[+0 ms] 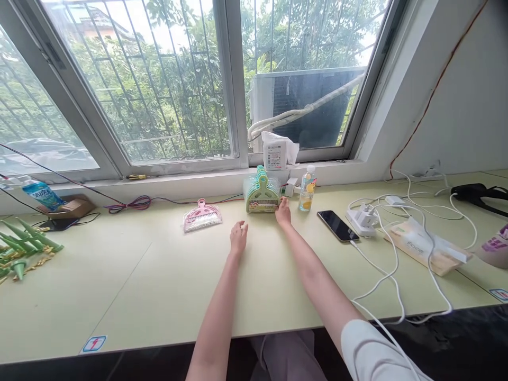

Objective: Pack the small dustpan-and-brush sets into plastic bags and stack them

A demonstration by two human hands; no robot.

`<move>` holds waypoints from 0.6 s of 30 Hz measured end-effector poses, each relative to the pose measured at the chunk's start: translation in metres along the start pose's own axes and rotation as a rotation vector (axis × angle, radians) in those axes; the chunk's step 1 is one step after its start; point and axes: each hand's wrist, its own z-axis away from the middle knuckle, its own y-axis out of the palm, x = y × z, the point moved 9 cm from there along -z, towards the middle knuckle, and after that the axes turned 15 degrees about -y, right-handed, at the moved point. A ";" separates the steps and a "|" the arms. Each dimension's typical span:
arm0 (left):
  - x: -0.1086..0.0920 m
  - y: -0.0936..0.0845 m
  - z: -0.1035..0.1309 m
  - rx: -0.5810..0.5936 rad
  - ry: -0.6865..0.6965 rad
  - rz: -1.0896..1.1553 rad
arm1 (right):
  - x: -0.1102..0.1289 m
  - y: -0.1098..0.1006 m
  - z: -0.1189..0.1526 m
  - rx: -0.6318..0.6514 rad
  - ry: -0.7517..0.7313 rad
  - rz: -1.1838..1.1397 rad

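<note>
Near the window sill stands a row of green mini dustpan-and-brush sets (pixel 262 196) in clear plastic, one behind another. My right hand (pixel 283 212) touches the right edge of the front set, its fingers bent around that side. Just in front and to the left, my left hand (pixel 238 236) hovers over or rests on the table with its fingers slightly curled and apart, holding nothing. A pink dustpan-and-brush set (pixel 202 216) in clear wrap lies on the table, left of my left hand.
Right of the green sets are a drink bottle (pixel 308 189), a phone (pixel 337 226), a power strip (pixel 362 219) with looping white cables and a tissue pack (pixel 426 244). Green plastic pieces (pixel 26 243) lie far left. Behind, a white package (pixel 277 152) stands on the sill.
</note>
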 end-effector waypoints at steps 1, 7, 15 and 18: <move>0.000 0.001 0.000 0.003 0.006 -0.008 | 0.001 0.000 0.001 0.005 -0.006 0.020; 0.001 0.004 -0.001 0.020 0.021 -0.020 | -0.003 -0.002 0.017 -0.005 0.121 0.104; 0.001 0.005 -0.002 -0.008 0.052 -0.060 | 0.013 -0.017 0.077 0.119 0.070 0.117; 0.000 0.001 0.000 -0.042 0.052 -0.125 | 0.034 -0.017 0.107 0.299 -0.053 0.141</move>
